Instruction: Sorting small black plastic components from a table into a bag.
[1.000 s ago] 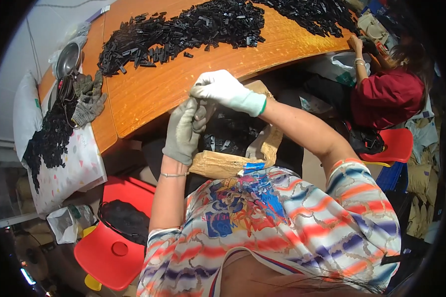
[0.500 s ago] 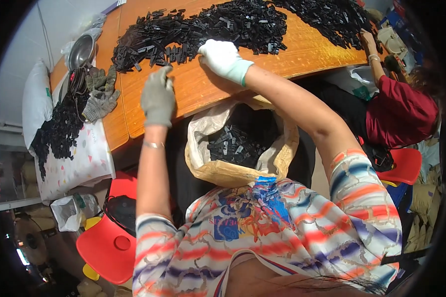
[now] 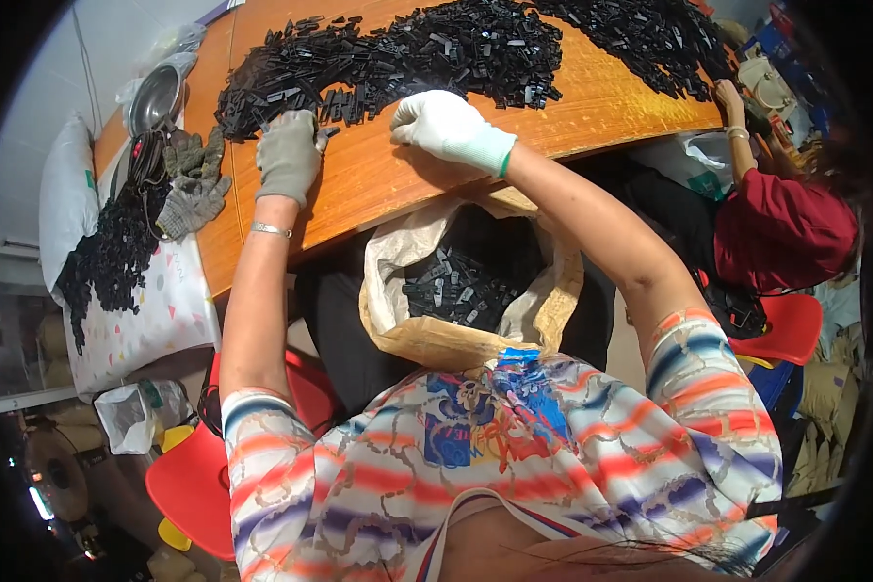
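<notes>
A long pile of small flat black plastic pieces lies on the orange wooden table. My left hand, in a grey glove, reaches the pile's near left edge. Its thumb stands apart from the fingers, whose tips are partly hidden among the pieces. In a white glove, my right hand is curled closed above the wood, just in front of the pile. Whatever its fingers hold is hidden. Between my legs an open tan sack contains more black pieces.
A second black heap lies at the far right, with a co-worker's hand at its edge. On the left are a metal bowl, spare knitted gloves and black scraps beside a white sack. Red stools stand below.
My left hand has moved left and away from me to the pile's edge. My right hand has shifted slightly right and toward me, off the pile. The co-worker's hand has moved slightly.
</notes>
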`<state>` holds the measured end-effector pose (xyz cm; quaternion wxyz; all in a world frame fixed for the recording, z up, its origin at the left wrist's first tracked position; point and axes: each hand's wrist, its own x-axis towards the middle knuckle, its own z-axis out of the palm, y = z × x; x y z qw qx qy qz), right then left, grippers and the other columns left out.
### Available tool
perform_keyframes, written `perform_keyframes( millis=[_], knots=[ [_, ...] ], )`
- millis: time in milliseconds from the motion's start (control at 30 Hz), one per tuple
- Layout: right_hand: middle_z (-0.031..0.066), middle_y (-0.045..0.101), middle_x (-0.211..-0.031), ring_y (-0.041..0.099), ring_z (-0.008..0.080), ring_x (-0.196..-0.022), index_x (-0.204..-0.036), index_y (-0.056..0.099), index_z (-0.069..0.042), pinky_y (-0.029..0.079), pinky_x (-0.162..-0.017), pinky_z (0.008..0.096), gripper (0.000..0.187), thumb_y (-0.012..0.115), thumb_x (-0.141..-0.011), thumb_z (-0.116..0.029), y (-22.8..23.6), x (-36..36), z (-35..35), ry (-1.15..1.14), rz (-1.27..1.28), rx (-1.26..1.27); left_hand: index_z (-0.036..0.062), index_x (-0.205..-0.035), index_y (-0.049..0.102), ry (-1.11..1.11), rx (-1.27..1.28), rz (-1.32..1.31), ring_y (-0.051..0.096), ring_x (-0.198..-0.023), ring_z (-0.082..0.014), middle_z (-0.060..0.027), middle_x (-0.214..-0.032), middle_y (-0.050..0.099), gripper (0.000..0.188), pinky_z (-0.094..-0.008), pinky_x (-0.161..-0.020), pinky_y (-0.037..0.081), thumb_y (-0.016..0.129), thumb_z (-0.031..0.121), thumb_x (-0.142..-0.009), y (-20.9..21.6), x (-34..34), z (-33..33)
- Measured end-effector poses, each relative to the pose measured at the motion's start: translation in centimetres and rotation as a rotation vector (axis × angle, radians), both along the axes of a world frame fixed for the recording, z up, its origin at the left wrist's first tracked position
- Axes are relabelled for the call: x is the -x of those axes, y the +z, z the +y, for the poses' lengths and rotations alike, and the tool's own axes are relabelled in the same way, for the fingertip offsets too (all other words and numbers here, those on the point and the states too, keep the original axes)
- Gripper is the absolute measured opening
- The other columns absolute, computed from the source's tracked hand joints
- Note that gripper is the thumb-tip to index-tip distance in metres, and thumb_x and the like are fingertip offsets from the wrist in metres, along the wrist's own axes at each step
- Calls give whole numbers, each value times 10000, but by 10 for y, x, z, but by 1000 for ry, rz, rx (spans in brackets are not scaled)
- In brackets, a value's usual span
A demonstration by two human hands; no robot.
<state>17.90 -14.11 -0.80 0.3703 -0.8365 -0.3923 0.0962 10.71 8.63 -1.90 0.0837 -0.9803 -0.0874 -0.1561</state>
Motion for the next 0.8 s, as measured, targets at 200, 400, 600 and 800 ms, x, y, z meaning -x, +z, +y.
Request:
perform_keyframes(
  millis=[200, 400, 600, 800],
  knots=[
    [111, 694, -833, 662, 217, -765, -867, 686, -41, 504, -723, 320, 233, 633, -802, -259, 7, 22, -4, -92, 130, -155, 39, -1047, 549, -91, 778, -229, 594, -754, -213, -82, -875, 606, 211, -335, -699, 484, 634, 133, -880, -10, 27, -21],
    [46, 648, -789, 601, 78, -635, -981, 635, 20, 495, -603, 234, 230, 618, -839, -160, 27, 51, 5, -115, 371, -494, 32, -1210, 502, -260, 2012, -341, 584, -779, -131, -31, -890, 565, 293, -258, -664, 492, 510, 196, -967, -2, 62, -68],
    [47, 654, -810, 603, 70, -653, -992, 631, 7, 504, -605, 223, 222, 627, -853, -166, 38, 74, 15, -187, 351, -602, 42, -1071, 523, -392, 2087, -403, 510, -681, -85, -34, -824, 551, 211, -201, -558, 416, 453, 223, -987, 10, 79, -95],
    [66, 662, -832, 618, 103, -723, -987, 636, -14, 508, -667, 253, 222, 652, -836, -176, 34, 76, 22, -224, 263, -611, 41, -1089, 513, -360, 1967, -415, 445, -583, -34, 2, -756, 531, 219, -169, -499, 370, 424, 222, -1002, 16, 86, -101]
  ],
)
